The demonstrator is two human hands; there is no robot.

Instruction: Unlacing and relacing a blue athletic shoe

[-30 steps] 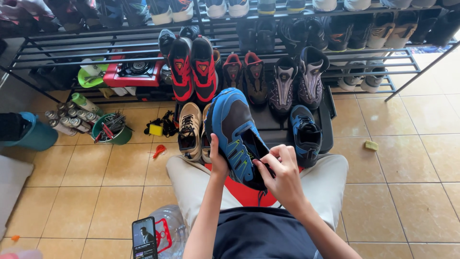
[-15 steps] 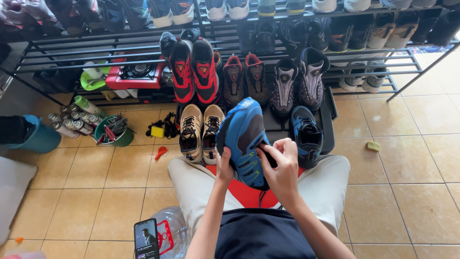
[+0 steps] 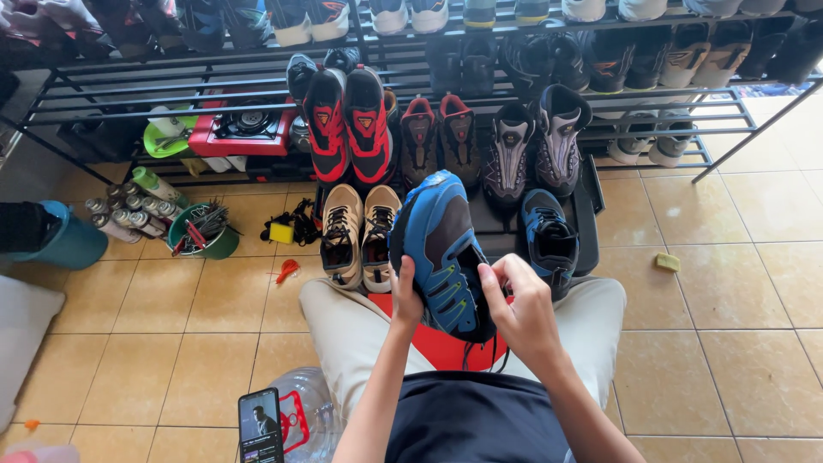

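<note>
- the left hand point(image 3: 406, 296) is holding the blue shoe point(image 3: 441, 249) by its side, with the fingers closed around the edge and the thumb pointing up along it.
- the right hand point(image 3: 523, 310) is pinching at the dark opening of the blue shoe, its fingers point(image 3: 493, 285) closed on something thin there; i cannot tell just what they are gripping.
- the blue shoe is sitting between the two hands, above the person's lap, with its toe pointing away from the fingers and tilting up.
- black laces point(image 3: 480, 350) are hanging down from the shoe, just below the right fingers.
- a red cloth point(image 3: 437, 347) is lying on the lap under the shoe.
- a pair of tan shoes point(image 3: 358, 231) is standing on the floor just left of the left fingers.
- a second blue shoe point(image 3: 549, 236) is sitting on a black tray point(image 3: 585, 225) just beyond the right fingers.
- farther past the fingers, a metal shoe rack point(image 3: 651, 107) is holding many shoes, with red and black ones point(image 3: 347, 124) in front.
- a phone point(image 3: 260, 424) is lying near the left elbow.
</note>
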